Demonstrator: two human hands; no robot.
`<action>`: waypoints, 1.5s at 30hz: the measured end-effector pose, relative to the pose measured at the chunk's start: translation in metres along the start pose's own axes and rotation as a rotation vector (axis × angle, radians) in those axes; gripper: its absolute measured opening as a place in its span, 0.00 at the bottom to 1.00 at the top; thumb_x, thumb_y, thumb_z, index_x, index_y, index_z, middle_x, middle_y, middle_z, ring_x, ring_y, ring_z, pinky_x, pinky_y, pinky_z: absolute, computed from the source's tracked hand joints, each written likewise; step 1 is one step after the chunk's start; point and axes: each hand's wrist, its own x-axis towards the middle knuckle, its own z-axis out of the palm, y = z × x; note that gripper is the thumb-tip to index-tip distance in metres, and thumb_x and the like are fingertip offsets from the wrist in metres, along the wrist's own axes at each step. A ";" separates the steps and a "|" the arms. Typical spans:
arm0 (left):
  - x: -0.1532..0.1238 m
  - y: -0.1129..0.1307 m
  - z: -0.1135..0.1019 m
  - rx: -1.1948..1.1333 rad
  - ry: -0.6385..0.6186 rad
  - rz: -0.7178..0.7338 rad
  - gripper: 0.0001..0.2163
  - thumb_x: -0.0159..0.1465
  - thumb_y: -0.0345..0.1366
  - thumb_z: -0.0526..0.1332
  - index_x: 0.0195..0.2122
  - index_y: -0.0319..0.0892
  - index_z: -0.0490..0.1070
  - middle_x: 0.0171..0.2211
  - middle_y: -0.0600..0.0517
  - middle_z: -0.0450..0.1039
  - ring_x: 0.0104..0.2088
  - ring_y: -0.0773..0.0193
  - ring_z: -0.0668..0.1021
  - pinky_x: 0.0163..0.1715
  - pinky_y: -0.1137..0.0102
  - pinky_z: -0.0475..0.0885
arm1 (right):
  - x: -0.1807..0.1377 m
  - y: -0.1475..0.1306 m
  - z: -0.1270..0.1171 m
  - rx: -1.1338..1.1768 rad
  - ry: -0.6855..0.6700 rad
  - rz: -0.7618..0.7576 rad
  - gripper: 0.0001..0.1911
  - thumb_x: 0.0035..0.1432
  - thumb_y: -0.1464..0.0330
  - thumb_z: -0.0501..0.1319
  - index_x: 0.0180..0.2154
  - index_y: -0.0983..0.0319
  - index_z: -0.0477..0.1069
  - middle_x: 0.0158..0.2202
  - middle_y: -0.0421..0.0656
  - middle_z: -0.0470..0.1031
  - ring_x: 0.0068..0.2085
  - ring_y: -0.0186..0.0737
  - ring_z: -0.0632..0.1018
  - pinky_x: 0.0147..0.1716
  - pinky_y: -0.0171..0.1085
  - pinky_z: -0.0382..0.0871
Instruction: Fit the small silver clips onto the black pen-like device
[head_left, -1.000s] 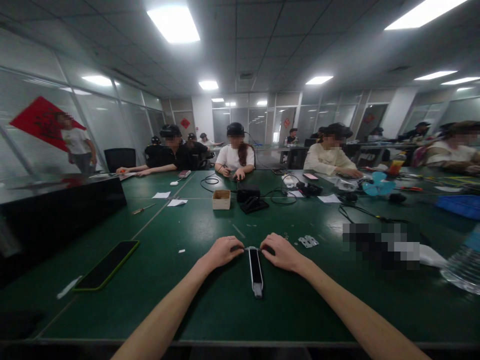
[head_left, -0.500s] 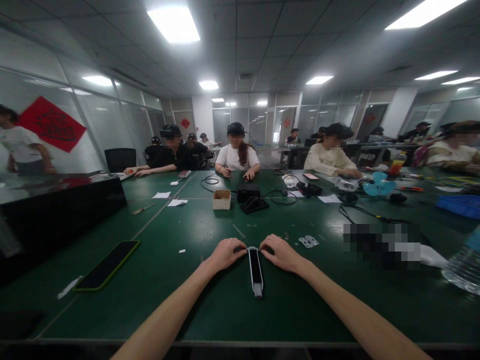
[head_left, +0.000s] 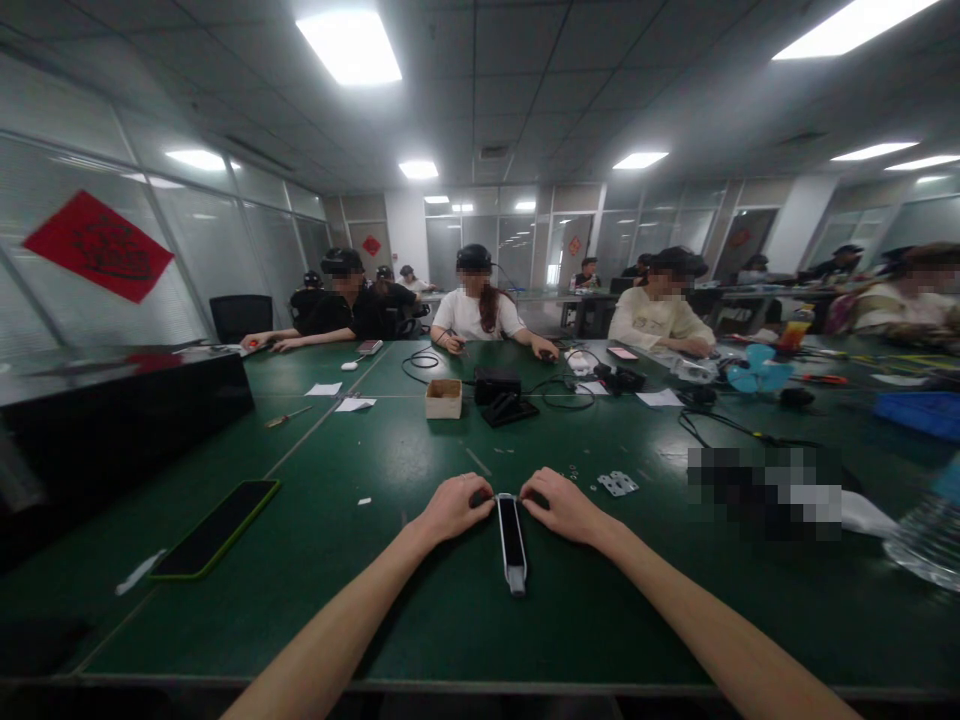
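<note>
Green table [head_left: 600, 630], wearer's two hands [head_left: 456, 506] [head_left: 561, 504], one device [head_left: 512, 545] between, one fan [head_left: 759, 370]

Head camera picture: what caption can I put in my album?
Left hand and right hand on either side of a slim device's far end, on a green table.

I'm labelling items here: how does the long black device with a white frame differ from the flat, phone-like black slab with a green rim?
The white-framed device is narrower than the green-rimmed slab. The device points nearly straight ahead; the slab lies slanted. The left hand and right hand are at the device's far end; the slab lies apart. Both have dark faces.
</note>
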 end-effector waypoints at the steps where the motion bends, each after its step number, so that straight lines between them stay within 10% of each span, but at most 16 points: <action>1: 0.000 0.000 0.000 -0.001 0.000 -0.002 0.06 0.61 0.36 0.58 0.35 0.41 0.71 0.32 0.53 0.71 0.32 0.65 0.73 0.31 0.73 0.67 | 0.000 0.000 0.000 0.000 0.001 -0.003 0.08 0.59 0.68 0.54 0.37 0.62 0.71 0.36 0.44 0.71 0.38 0.39 0.70 0.38 0.39 0.66; 27: -0.001 -0.002 0.002 -0.009 0.021 0.009 0.06 0.60 0.36 0.57 0.36 0.41 0.70 0.33 0.53 0.71 0.33 0.65 0.73 0.33 0.72 0.67 | 0.000 0.002 -0.003 0.008 -0.012 -0.003 0.08 0.59 0.66 0.55 0.37 0.61 0.71 0.37 0.43 0.71 0.39 0.39 0.70 0.38 0.40 0.67; 45: -0.002 0.001 -0.003 -0.014 -0.016 -0.003 0.08 0.61 0.38 0.56 0.37 0.41 0.70 0.34 0.51 0.71 0.34 0.64 0.73 0.32 0.72 0.68 | -0.011 0.078 -0.032 -0.264 0.082 0.191 0.12 0.59 0.68 0.53 0.40 0.61 0.73 0.40 0.47 0.71 0.43 0.44 0.69 0.43 0.43 0.64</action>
